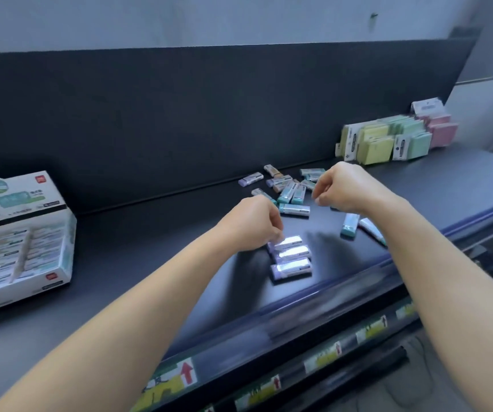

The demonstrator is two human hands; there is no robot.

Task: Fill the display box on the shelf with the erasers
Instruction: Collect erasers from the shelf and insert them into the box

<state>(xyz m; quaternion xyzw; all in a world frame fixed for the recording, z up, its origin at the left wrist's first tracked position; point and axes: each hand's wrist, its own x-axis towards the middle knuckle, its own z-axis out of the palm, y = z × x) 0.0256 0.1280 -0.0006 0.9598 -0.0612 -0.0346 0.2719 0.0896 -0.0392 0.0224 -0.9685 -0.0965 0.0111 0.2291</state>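
Note:
The white display box stands at the left of the dark shelf, its lid up, with rows of wrapped erasers inside. Loose erasers in green, purple and brown wrappers lie scattered at mid shelf. Three purple erasers lie side by side in a neat row nearer the front edge. My left hand rests curled at the row's far end, fingertips touching the top purple eraser. My right hand hovers curled over the scattered pile, and I cannot see anything in it.
Packs of sticky notes in yellow, green and pink lean against the black back panel at the right. Two green erasers lie near my right forearm. Price-tag strips with red arrows run along the shelf's front edge.

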